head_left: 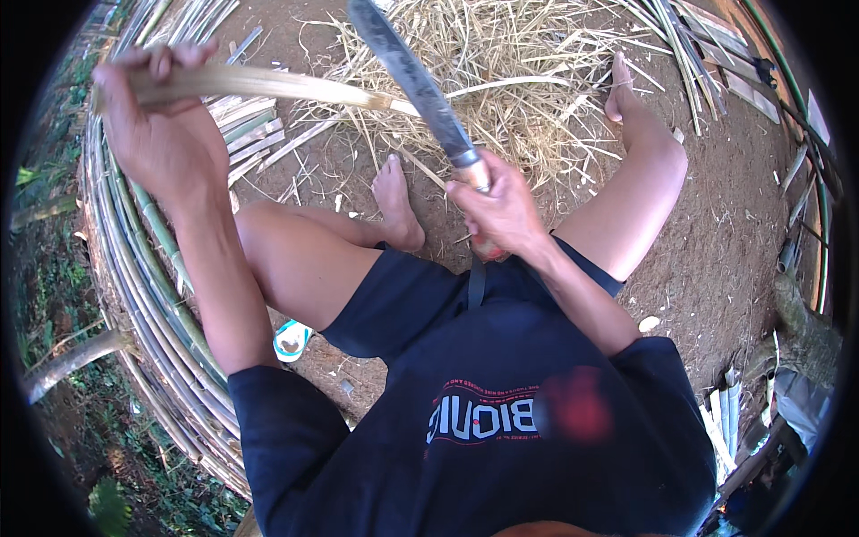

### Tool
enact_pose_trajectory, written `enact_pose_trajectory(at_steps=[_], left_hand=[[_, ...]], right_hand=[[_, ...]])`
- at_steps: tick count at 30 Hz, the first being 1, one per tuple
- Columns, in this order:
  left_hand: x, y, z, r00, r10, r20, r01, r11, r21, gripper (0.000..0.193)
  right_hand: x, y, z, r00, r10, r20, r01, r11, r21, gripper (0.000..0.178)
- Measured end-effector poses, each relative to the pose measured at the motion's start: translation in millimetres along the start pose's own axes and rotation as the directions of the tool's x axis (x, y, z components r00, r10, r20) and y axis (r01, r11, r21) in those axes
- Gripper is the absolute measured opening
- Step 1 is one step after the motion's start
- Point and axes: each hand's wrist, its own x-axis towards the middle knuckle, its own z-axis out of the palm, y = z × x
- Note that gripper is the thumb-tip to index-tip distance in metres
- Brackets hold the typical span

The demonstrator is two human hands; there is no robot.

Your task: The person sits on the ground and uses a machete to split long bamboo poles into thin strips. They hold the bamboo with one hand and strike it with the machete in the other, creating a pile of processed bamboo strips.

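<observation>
Raised at the upper left, my left hand (170,134) is closed around one end of a pale bamboo strip (268,83). The strip runs to the right, and its far end passes close to the blade of a machete (413,80). Whether blade and strip touch, I cannot tell. My right hand (503,204) grips the machete's wooden handle in front of my lap, with the long dark blade tilted up and to the left. A thin, pale curled sliver (510,82) shows just right of the blade.
A heap of bamboo shavings (537,125) covers the ground beyond my feet. Split bamboo pieces (255,134) lie at the left, beside long bamboo poles (170,295). More slats (725,54) lie at the upper right. A white and teal object (292,340) rests near my left thigh.
</observation>
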Motion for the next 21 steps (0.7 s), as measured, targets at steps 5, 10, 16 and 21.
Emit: enact_pose_trajectory(at_steps=[5, 10, 16, 21], left_hand=[[-41, 10, 5, 0.989, 0.004, -0.147, -0.006, 1.0, -0.011, 0.045], [-74, 12, 9, 0.979, 0.079, -0.185, -0.065, 0.994, 0.084, 0.048], [-89, 8, 18, 0.918, 0.178, -0.356, -0.09, 0.964, 0.25, 0.05], [-84, 1, 7, 0.894, 0.213, -0.393, -0.073, 0.937, 0.342, 0.049]], right_hand=[[17, 10, 38, 0.848, -0.522, -0.097, 0.505, 0.85, -0.151, 0.021], [39, 11, 48, 0.891, -0.449, 0.058, 0.445, 0.846, -0.294, 0.021], [63, 40, 46, 0.894, -0.447, 0.036, 0.406, 0.772, -0.49, 0.015], [79, 38, 29, 0.94, -0.336, 0.05, 0.315, 0.805, -0.502, 0.01]])
